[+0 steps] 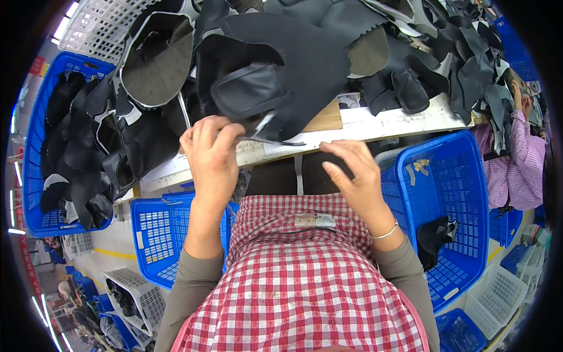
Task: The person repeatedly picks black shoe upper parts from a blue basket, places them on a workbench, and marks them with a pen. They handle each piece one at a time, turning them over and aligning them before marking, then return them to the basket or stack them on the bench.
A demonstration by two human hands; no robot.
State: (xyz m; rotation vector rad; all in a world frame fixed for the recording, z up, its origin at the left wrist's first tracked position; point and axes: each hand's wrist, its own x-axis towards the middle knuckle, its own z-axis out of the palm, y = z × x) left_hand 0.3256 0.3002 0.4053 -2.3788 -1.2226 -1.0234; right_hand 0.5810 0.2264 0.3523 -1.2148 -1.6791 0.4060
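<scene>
A large black leather-like piece (293, 64) with a curved pocket-shaped part (249, 91) lies on the heap in front of me. My left hand (212, 146) pinches its near edge, close to the edge of the white worktable (387, 124). A thin dark strip of the material juts out to the right of those fingers. Just off the table edge hovers my right hand (359, 176), fingers apart and somewhat curled, with nothing seen in it. Around the piece lie more black stitched parts (410, 82), some with grey-brown linings (153, 73).
A blue basket (35, 193) full of black parts stands at the left. Another blue basket (141, 205) sits below the table; a third (478, 234), at right, holds a few black scraps (435, 240). At far right, a co-worker in a checked sleeve (531, 158) handles black pieces.
</scene>
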